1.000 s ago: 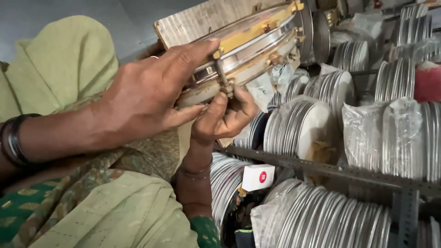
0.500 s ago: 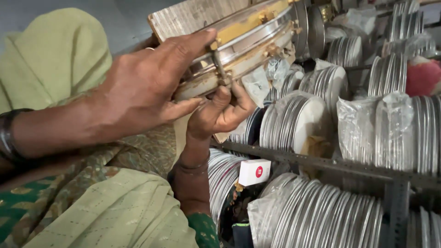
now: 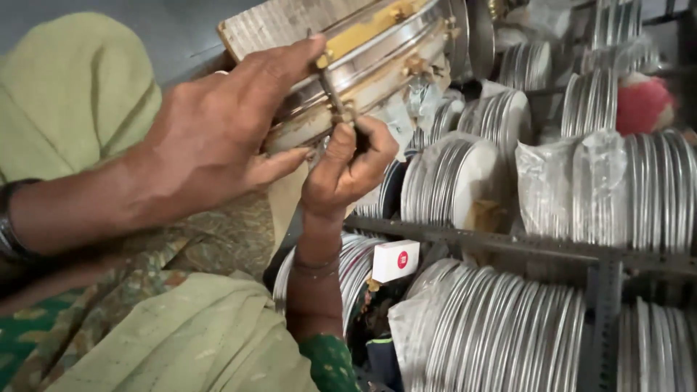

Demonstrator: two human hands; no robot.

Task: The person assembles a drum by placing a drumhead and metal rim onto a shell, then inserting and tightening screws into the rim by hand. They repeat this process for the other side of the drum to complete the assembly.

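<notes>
**Both hands on a round metal frame, held up before a rack of steel plates**

The grey metal shelving rack (image 3: 508, 243) fills the right half of the view, its two visible levels packed with rows of shiny steel plates standing on edge (image 3: 465, 174), some bundles wrapped in clear plastic (image 3: 559, 181). A small white box with a red mark (image 3: 396, 259) leans at the shelf's front edge.

Raised in front of the rack, near the top of the view, is the round silver-and-brass rimmed frame, shaped like a shallow drum or sieve (image 3: 377, 58), tilted on its side. The left hand (image 3: 218, 138) is spread over its near rim, fingers wrapped across the band, steadying it. The right hand (image 3: 348, 167) comes up from below, thumb and fingertips pinched on a small fitting at the lower rim; whether it holds a tool there cannot be told.

Judging from this, the fitting is being worked on and the frame is not yet set down; nothing shows how much remains.
</notes>
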